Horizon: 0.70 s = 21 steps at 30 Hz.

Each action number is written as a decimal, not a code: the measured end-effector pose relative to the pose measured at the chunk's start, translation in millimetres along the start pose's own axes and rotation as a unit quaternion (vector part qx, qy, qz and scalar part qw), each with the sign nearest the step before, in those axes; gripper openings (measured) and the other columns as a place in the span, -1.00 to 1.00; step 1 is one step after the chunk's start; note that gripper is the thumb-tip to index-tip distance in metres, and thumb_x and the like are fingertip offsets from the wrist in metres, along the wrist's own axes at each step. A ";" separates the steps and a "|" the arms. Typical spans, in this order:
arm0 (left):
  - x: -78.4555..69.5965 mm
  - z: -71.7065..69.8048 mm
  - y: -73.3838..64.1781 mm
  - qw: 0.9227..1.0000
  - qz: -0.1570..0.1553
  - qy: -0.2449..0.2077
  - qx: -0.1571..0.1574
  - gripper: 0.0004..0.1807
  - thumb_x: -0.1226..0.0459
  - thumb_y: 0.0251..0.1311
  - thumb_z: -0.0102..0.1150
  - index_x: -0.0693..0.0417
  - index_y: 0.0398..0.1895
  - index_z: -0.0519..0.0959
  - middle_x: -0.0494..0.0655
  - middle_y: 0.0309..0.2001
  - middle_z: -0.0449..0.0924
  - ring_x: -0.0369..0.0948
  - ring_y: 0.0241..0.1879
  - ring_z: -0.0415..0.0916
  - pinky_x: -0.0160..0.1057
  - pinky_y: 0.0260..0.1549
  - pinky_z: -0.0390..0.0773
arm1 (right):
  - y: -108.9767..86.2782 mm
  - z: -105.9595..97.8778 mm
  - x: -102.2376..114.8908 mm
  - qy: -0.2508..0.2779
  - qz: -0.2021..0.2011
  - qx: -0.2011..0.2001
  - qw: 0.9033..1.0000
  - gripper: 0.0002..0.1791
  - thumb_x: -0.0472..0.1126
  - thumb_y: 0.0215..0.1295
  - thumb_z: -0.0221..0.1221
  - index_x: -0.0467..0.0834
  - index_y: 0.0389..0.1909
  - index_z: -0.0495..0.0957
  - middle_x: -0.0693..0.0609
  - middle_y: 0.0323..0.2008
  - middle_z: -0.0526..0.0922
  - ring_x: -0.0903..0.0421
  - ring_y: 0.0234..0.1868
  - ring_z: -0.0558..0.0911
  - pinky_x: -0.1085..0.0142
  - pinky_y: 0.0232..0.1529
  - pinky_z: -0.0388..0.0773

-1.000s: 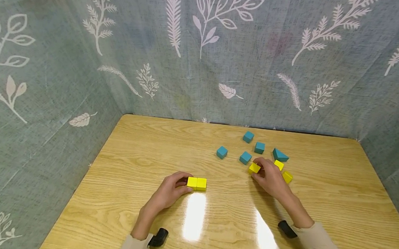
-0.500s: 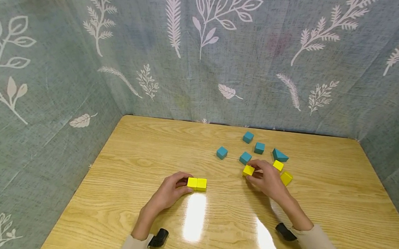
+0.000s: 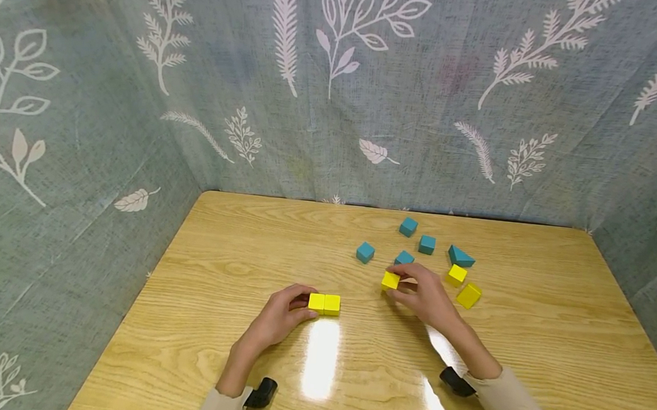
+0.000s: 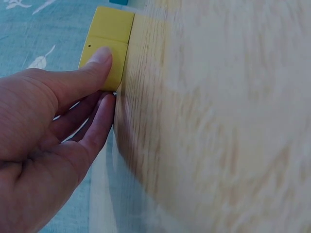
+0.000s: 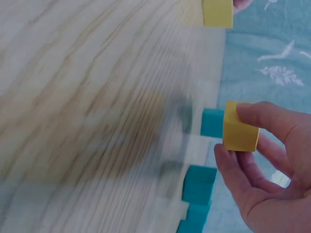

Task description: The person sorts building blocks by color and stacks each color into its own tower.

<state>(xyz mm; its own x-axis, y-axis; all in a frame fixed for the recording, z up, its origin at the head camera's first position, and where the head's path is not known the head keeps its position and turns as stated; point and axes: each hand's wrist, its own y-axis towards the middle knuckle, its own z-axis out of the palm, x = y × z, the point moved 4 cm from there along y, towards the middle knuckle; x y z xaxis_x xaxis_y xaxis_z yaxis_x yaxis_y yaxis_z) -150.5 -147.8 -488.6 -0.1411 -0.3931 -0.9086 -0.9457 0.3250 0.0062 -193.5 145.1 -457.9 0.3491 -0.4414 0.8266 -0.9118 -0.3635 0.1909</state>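
Two yellow cubes (image 3: 324,304) sit side by side, faces touching, near the middle of the wooden table. My left hand (image 3: 278,315) pinches the left cube of this pair, its thumb (image 4: 100,56) on the near face. Off to the right, my right hand (image 3: 424,296) pinches another yellow cube (image 3: 390,281) between thumb and fingers. In the right wrist view that held yellow cube (image 5: 240,127) overlaps a blue block behind it. A blue cube (image 3: 404,258) is partly hidden behind the right hand's fingers.
More blue cubes (image 3: 365,252) and a blue triangular block (image 3: 461,256) lie toward the back. Right of the right hand are a yellow cube (image 3: 457,275) and another yellow block (image 3: 469,295). A leaf-patterned curtain (image 3: 336,103) surrounds the table's back and sides.
My right hand has carried its yellow cube leftward, away from the other yellow blocks and toward the pair. The left hand and the two cubes have stayed in place.
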 end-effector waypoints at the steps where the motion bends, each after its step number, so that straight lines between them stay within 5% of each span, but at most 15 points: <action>1: 0.0 0.2 0.2 1.000 0.000 0.000 0.000 -0.60 0.48 0.30 0.30 0.30 0.20 0.55 0.16 0.15 0.56 0.11 0.17 0.54 -0.10 0.18 0.59 | 0.6 1.7 0.9 0.006 -0.001 0.003 1.000 -0.57 -0.49 0.23 0.38 -0.34 0.13 0.62 -0.21 0.04 0.63 -0.16 0.05 0.63 0.07 0.07 0.69; 13: 3.4 1.5 2.2 1.000 0.004 0.001 -0.007 -0.59 0.49 0.27 0.33 0.34 0.18 0.56 0.18 0.14 0.57 0.10 0.15 0.56 -0.14 0.16 0.61 | 11.7 26.7 18.8 0.065 -0.017 0.045 0.997 -0.58 -0.45 0.31 0.34 -0.37 0.18 0.59 -0.22 0.09 0.61 -0.19 0.10 0.60 0.04 0.13 0.66; 21: 1.0 0.6 1.2 1.000 0.010 -0.011 -0.002 -0.61 0.47 0.29 0.31 0.35 0.18 0.56 0.20 0.16 0.56 0.11 0.15 0.56 -0.10 0.16 0.61 | 17.6 43.6 33.4 0.055 -0.046 0.071 0.995 -0.57 -0.43 0.30 0.36 -0.36 0.18 0.60 -0.19 0.08 0.62 -0.17 0.11 0.61 0.07 0.12 0.66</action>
<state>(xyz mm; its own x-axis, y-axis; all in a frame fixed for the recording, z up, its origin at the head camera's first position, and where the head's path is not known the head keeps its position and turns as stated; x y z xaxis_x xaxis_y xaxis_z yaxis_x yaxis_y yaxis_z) -151.6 -147.3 -489.8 -0.1531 -0.3670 -0.9176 -0.9439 0.3291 0.0259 -188.5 88.2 -450.1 0.3965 -0.3117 0.8635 -0.8350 -0.5133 0.1982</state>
